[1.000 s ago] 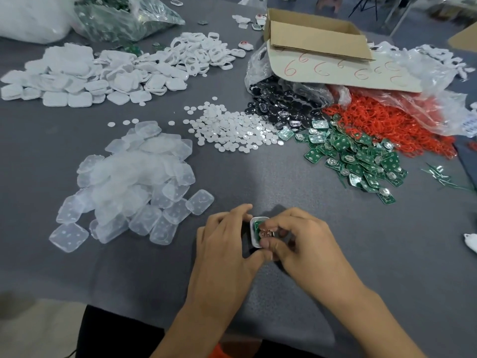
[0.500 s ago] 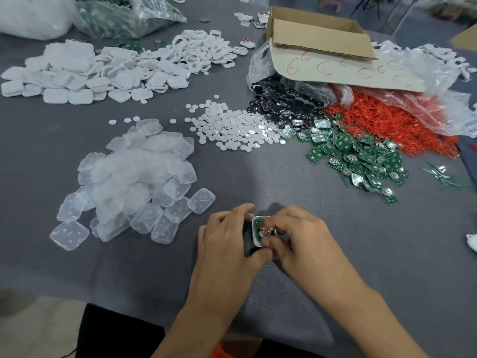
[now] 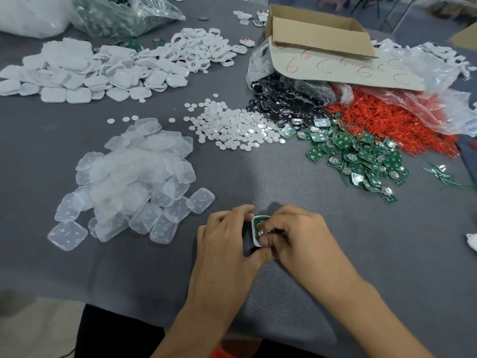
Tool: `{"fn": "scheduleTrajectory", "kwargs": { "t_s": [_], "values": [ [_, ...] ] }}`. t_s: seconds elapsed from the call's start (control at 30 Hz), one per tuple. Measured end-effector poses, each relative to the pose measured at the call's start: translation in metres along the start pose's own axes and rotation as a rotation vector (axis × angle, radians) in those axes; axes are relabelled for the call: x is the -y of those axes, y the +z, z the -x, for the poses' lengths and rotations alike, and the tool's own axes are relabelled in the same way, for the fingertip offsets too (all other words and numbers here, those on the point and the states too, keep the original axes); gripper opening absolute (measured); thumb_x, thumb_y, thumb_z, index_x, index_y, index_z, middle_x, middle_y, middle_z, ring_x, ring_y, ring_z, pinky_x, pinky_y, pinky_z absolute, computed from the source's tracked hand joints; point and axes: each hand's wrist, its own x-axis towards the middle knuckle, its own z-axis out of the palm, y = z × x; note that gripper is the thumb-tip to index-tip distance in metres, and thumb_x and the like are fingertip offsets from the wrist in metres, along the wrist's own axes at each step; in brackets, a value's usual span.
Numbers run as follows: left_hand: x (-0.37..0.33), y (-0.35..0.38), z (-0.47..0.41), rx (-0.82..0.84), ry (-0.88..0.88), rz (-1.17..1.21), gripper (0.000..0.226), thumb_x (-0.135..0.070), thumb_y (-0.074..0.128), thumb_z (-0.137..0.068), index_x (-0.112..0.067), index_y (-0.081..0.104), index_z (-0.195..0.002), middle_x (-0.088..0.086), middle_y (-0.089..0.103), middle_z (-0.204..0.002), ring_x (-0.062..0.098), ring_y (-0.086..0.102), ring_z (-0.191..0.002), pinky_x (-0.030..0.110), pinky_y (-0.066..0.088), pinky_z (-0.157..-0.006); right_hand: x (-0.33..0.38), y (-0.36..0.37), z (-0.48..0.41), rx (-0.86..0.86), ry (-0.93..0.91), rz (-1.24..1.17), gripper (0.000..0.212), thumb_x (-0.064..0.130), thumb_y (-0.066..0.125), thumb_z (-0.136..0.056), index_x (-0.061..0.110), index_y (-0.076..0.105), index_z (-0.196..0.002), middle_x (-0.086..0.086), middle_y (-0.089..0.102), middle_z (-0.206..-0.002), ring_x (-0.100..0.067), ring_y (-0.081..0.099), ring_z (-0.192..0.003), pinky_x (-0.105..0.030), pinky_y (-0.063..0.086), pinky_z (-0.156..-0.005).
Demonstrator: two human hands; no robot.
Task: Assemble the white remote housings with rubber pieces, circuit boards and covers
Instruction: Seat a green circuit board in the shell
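A white remote housing (image 3: 256, 232) with a green circuit board inside sits on the grey table near the front edge, between my two hands. My left hand (image 3: 227, 233) grips its left side with curled fingers and thumb. My right hand (image 3: 299, 233) curls over its right side, thumb and fingertips pressing on the board. Most of the housing is hidden by my fingers. Piles of parts lie beyond: clear rubber pieces (image 3: 134, 182), green circuit boards (image 3: 361, 156), white housings and covers (image 3: 103, 71).
Small white discs (image 3: 232, 127), black and silver button parts (image 3: 281, 104) and red rubber rings (image 3: 397, 125) spill from plastic bags at centre and right. A cardboard box (image 3: 317, 29) stands at the back. The table's front edge (image 3: 77, 301) is near my body.
Both hands stay on the housing in the same spot; my right fingers have shifted slightly over the board. The view has tilted a little.
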Motion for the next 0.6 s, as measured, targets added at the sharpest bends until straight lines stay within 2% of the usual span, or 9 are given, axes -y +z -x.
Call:
{"fn": "scheduleTrajectory", "kwargs": {
  "t_s": [0.07, 0.13, 0.2, 0.3, 0.37, 0.53, 0.6],
  "values": [
    [0.0, -0.001, 0.0, -0.003, 0.006, -0.008, 0.066, -0.058, 0.071, -0.064, -0.035, 0.055, -0.123, -0.023, 0.064, -0.112, 0.001, 0.047, -0.113, 0.019, 0.024, -0.088, 0.0, 0.0, -0.002, 0.004, 0.002, -0.026, 0.024, -0.008, 0.076, -0.073, 0.016, 0.074, -0.072, 0.014, 0.055, -0.074, 0.007, 0.055, -0.066, -0.001, 0.038, -0.06],
    [0.0, -0.001, 0.0, 0.005, 0.0, -0.024, 0.069, -0.049, 0.085, -0.061, -0.032, 0.058, -0.123, -0.022, 0.065, -0.112, 0.003, 0.048, -0.113, 0.019, 0.023, -0.087, -0.001, 0.001, -0.003, 0.026, -0.009, -0.023, 0.023, -0.009, 0.075, -0.074, 0.014, 0.073, -0.07, 0.011, 0.056, -0.075, 0.008, 0.052, -0.064, 0.001, 0.036, -0.061],
    [-0.001, -0.001, -0.001, 0.016, -0.001, -0.038, 0.071, -0.046, 0.089, -0.06, -0.03, 0.06, -0.122, -0.021, 0.065, -0.112, 0.003, 0.049, -0.113, 0.019, 0.023, -0.086, -0.001, 0.0, -0.001, 0.043, -0.042, 0.008, 0.021, -0.007, 0.074, -0.077, 0.014, 0.072, -0.07, 0.007, 0.058, -0.078, 0.005, 0.052, -0.068, -0.005, 0.041, -0.064],
    [-0.004, -0.003, -0.001, 0.016, -0.005, -0.045, 0.07, -0.048, 0.088, -0.061, -0.03, 0.06, -0.122, -0.021, 0.065, -0.112, 0.004, 0.048, -0.112, 0.021, 0.024, -0.086, -0.001, 0.001, 0.004, -0.014, -0.078, 0.024, 0.021, -0.005, 0.071, -0.078, 0.014, 0.071, -0.071, 0.005, 0.06, -0.08, -0.008, 0.055, -0.073, -0.024, 0.047, -0.065],
    [-0.005, -0.004, -0.001, 0.006, -0.008, -0.048, 0.07, -0.046, 0.088, -0.062, -0.03, 0.059, -0.123, -0.021, 0.065, -0.112, 0.004, 0.048, -0.112, 0.02, 0.023, -0.086, -0.001, 0.003, 0.009, -0.073, -0.077, -0.009, 0.021, -0.006, 0.071, -0.079, 0.014, 0.072, -0.076, 0.004, 0.062, -0.082, -0.011, 0.057, -0.076, -0.026, 0.048, -0.068],
    [-0.004, -0.003, 0.0, 0.014, 0.002, -0.056, 0.072, -0.049, 0.087, -0.061, -0.032, 0.058, -0.124, -0.022, 0.063, -0.114, 0.005, 0.049, -0.113, 0.021, 0.025, -0.088, -0.002, 0.004, 0.012, -0.113, -0.048, -0.077, 0.025, -0.006, 0.075, -0.082, 0.014, 0.079, -0.095, 0.004, 0.066, -0.094, -0.001, 0.06, -0.084, -0.006, 0.043, -0.08],
    [-0.003, -0.003, 0.001, 0.012, 0.009, -0.066, 0.072, -0.053, 0.084, -0.061, -0.033, 0.057, -0.124, -0.022, 0.063, -0.114, 0.007, 0.05, -0.113, 0.023, 0.026, -0.089, -0.003, 0.001, 0.013, -0.092, -0.049, -0.1, 0.027, -0.004, 0.075, -0.084, 0.016, 0.078, -0.101, 0.005, 0.065, -0.096, 0.0, 0.06, -0.087, -0.006, 0.043, -0.081]
  ]
}}
